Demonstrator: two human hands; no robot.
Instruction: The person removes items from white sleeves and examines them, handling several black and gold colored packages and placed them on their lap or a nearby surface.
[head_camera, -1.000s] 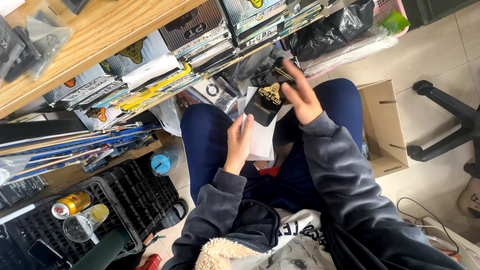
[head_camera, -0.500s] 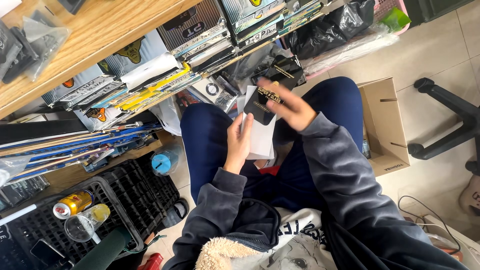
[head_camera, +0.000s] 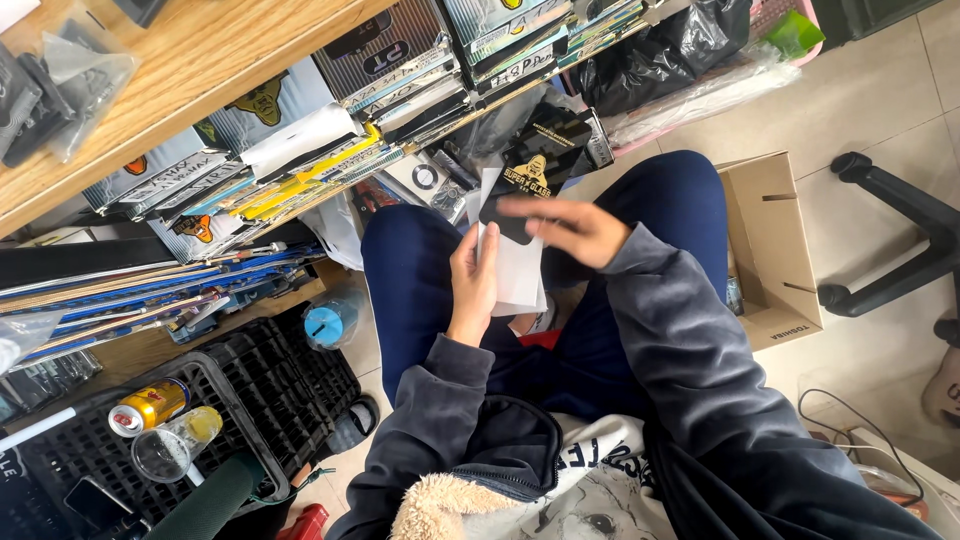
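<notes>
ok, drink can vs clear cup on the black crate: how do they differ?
The can is opaque, gold and red; the cup is clear plastic with something yellowish showing inside. The can lies on its side; the cup's open mouth faces the camera, though whether it is tipped I cannot tell. The can sits farther from the person than the cup. Both rest side by side on the black crate, away from both hands.

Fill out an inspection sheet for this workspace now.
Surface: tiled floor; work done over the lap.
Job's things: white sleeve in left hand; black flat piece at right hand.
Clutter: flat packages stacked on shelf; black crate with can and plastic cup; open cardboard box.
Grippers: left fingers grip the sleeve; right hand blurred.
Cables: thin cable on floor.
Surroundings: chair base, black bag.
</notes>
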